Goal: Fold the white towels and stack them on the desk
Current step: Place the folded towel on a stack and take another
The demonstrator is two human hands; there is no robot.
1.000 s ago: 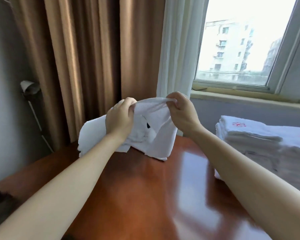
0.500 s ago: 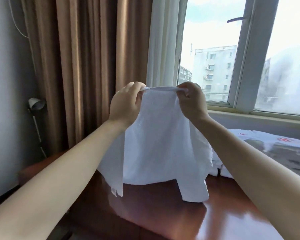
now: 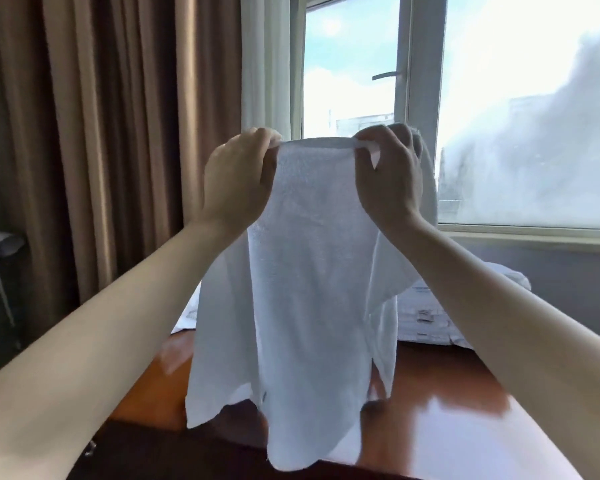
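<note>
the towel (image 3: 312, 258) is held up at centre frame, its top edge pinched by the left hand (image 3: 238, 181) and right hand (image 3: 388, 178), likely so it hangs flat above the desk (image 3: 447, 420) for folding.

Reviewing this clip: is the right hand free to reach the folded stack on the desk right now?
Probably not yet. The right hand pinches the top edge of the held-up towel, as does the left hand. The stack lies lower, partly behind the hanging cloth; nothing else seems to block it.
</note>
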